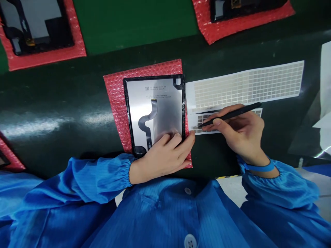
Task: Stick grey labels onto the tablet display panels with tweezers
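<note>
A tablet screen panel (168, 113) with a silver back, black frame and dark ribbon cable (147, 120) lies on a red bubble-wrap sheet (116, 103). Across its lower right part rests my left hand (165, 151), fingers spread, the forefinger side reaching the edge of a sticker sheet. My right hand (238, 131) pinches a pair of black tweezers (232, 113), tips pointing down-left. Those tips are at the small sticker sheet (258, 112) with its grid of little squares; whether they grip a sticker I cannot make out. Above it lies a larger sticker sheet (245, 86).
More panels on red bubble wrap lie at the back left (43, 38) and back right (243, 17), partly out of view. Another red sheet (12, 155) shows at the left edge. Clear film and white paper (326, 86) lie at the far right of the dark green bench.
</note>
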A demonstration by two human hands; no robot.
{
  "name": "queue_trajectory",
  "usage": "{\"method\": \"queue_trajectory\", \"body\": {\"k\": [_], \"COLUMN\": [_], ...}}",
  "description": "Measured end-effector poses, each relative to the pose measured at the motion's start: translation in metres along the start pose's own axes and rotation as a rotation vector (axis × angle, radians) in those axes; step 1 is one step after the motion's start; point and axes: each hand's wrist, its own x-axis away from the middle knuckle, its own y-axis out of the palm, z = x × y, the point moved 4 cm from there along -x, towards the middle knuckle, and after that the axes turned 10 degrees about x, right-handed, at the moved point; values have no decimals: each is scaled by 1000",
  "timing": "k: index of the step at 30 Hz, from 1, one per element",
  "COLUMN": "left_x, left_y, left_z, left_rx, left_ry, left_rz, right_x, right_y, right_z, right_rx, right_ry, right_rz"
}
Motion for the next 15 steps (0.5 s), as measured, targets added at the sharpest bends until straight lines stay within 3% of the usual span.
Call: {"method": "queue_trajectory", "body": {"k": [6, 9, 12, 15], "left_x": [-3, -4, -4, -3], "left_y": [-7, -15, -19, -16], "left_z": [-4, -13, -26, -36], "left_rx": [59, 145, 139, 54], "left_ry": [24, 40, -55, -191], "left_rz": [10, 108, 229, 222], "right_x": [-15, -29, -40, -41], "right_y": [4, 13, 23, 27], "right_z": [-11, -15, -17, -17], "right_rx": [-66, -113, -164, -168], "right_ry": [15, 16, 10, -4], "right_rz": [46, 64, 36, 5]}}
